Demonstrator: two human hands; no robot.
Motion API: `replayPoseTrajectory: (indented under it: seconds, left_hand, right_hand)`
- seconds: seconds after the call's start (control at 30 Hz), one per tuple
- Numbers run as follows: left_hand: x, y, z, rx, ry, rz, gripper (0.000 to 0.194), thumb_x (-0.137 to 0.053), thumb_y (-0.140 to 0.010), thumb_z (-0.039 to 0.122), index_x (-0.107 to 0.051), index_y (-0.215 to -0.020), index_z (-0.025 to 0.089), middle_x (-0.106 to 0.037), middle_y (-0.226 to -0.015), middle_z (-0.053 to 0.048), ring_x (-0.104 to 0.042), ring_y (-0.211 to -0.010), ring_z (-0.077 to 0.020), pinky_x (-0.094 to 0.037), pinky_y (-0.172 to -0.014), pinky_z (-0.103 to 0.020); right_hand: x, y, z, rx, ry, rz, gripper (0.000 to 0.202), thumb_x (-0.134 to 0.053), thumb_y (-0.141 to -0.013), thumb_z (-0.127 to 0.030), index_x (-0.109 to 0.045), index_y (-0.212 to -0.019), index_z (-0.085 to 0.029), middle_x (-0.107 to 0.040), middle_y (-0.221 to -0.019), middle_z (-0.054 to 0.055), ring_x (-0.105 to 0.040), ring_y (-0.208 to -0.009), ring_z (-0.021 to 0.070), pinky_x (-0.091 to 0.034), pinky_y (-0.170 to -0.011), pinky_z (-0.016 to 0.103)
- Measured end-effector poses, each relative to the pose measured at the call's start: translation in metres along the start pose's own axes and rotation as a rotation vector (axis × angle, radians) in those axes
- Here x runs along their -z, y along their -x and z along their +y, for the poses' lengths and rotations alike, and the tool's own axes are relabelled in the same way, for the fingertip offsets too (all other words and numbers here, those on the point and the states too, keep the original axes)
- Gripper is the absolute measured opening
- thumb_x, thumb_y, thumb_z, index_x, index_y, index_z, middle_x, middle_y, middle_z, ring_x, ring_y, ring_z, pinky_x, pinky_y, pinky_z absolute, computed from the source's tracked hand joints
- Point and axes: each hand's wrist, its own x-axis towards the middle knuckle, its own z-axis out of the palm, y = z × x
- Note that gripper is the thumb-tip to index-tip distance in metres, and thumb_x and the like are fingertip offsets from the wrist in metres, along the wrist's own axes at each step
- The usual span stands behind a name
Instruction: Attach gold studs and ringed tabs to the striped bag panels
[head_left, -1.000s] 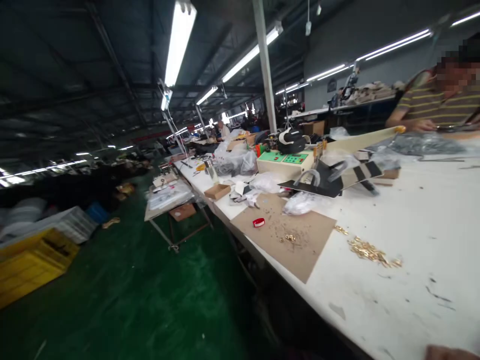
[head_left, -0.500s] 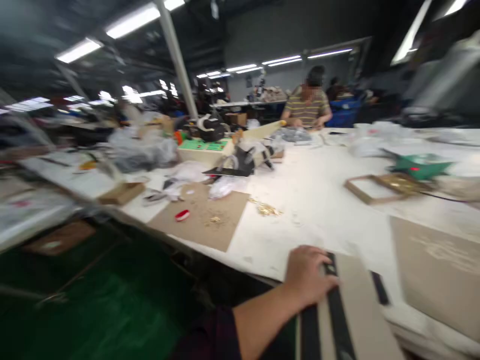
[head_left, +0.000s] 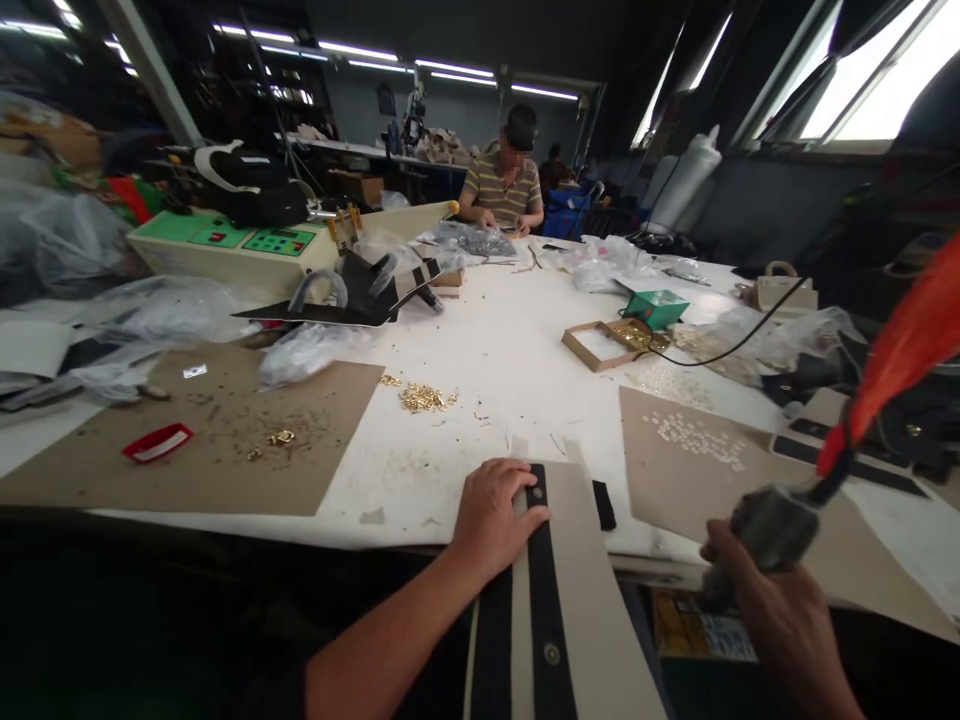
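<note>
My left hand rests at the table's near edge. Its fingers and thumb close round the top end of a black strip that lies along a beige panel. A round metal fitting shows by the fingertips and another lower on the strip. The panel hangs over the edge toward me, a second black strip beside it. At the right, my right hand is wrapped round a dark grey hand tool, held up off the table. Bright orange material runs up from the tool's end; its exact kind is unclear.
Gold metal pieces lie mid-table. Brown boards flank the panel, one bearing a red tray, the other small pale discs. A cardboard box and green container stand behind. A person sits across the table.
My view has swung right and steadied. My right hand with the grey tool and orange material has come into view. My left hand stays on the strip.
</note>
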Motion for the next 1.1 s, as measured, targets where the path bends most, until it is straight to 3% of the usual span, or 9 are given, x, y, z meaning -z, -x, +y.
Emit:
replayPoseTrajectory:
  seconds: [0.17, 0.27, 0.33, 0.53, 0.9, 1.1]
  left_hand:
    - [-0.001, -0.001, 0.001, 0.014, -0.010, -0.007, 0.036, -0.090, -0.072, 0.021, -0.073, -0.103, 0.027, -0.073, -0.123, -0.001, -0.062, -0.121, -0.0279, -0.045, -0.107, -0.049]
    - [-0.001, -0.001, 0.001, 0.018, -0.003, -0.001, 0.038, -0.092, -0.071, 0.022, -0.072, -0.103, 0.027, -0.073, -0.123, -0.001, -0.061, -0.122, -0.0283, -0.044, -0.108, -0.048]
    - [-0.001, 0.000, 0.000, 0.016, 0.001, 0.003, 0.040, -0.093, -0.069, 0.023, -0.072, -0.103, 0.027, -0.073, -0.122, 0.000, -0.061, -0.123, -0.0278, -0.043, -0.108, -0.047]
    - [0.000, 0.000, 0.000, 0.013, 0.028, -0.011, 0.039, -0.092, -0.072, 0.026, -0.072, -0.105, 0.028, -0.072, -0.123, -0.001, -0.060, -0.123, -0.0278, -0.043, -0.108, -0.046]
    - [0.000, -0.001, 0.001, 0.024, 0.024, -0.033, 0.038, -0.091, -0.073, 0.027, -0.073, -0.107, 0.028, -0.072, -0.124, -0.001, -0.060, -0.124, -0.0285, -0.042, -0.109, -0.047]
    - [0.001, -0.001, 0.001, 0.017, 0.039, -0.043, 0.037, -0.091, -0.074, 0.026, -0.073, -0.106, 0.027, -0.071, -0.125, -0.001, -0.059, -0.125, -0.0279, -0.042, -0.109, -0.047]
  right_hand:
    - [-0.036, 0.004, -0.101, 0.193, -0.944, -0.134, 0.034, -0.078, -0.087, -0.048, -0.062, -0.105, -0.024, -0.060, -0.069, -0.002, -0.064, -0.067, 0.0209, -0.058, -0.071, 0.039]
    - [-0.071, 0.001, -0.150, 0.270, -1.133, -0.264, 0.025, -0.080, -0.089, -0.037, -0.061, -0.095, -0.022, -0.051, -0.063, -0.006, -0.053, -0.055, 0.0136, -0.050, -0.057, 0.029]
    - [-0.092, 0.000, -0.163, 0.293, -1.102, -0.320, 0.026, -0.078, -0.091, -0.036, -0.058, -0.084, -0.021, -0.052, -0.061, -0.005, -0.052, -0.053, 0.0131, -0.046, -0.052, 0.027]
    - [-0.126, 0.001, -0.155, 0.297, -0.956, -0.321, 0.035, -0.075, -0.092, -0.045, -0.053, -0.077, -0.022, -0.053, -0.058, -0.004, -0.051, -0.049, 0.0136, -0.046, -0.048, 0.027]
    - [-0.131, 0.003, -0.151, 0.327, -0.924, -0.297, 0.029, -0.074, -0.094, -0.039, -0.054, -0.079, -0.023, -0.053, -0.058, -0.006, -0.052, -0.049, 0.0134, -0.046, -0.051, 0.028]
    - [-0.133, -0.001, -0.149, 0.415, -0.966, -0.390, 0.023, -0.072, -0.093, -0.027, -0.055, -0.079, -0.022, -0.055, -0.060, -0.005, -0.055, -0.051, 0.0145, -0.046, -0.051, 0.030]
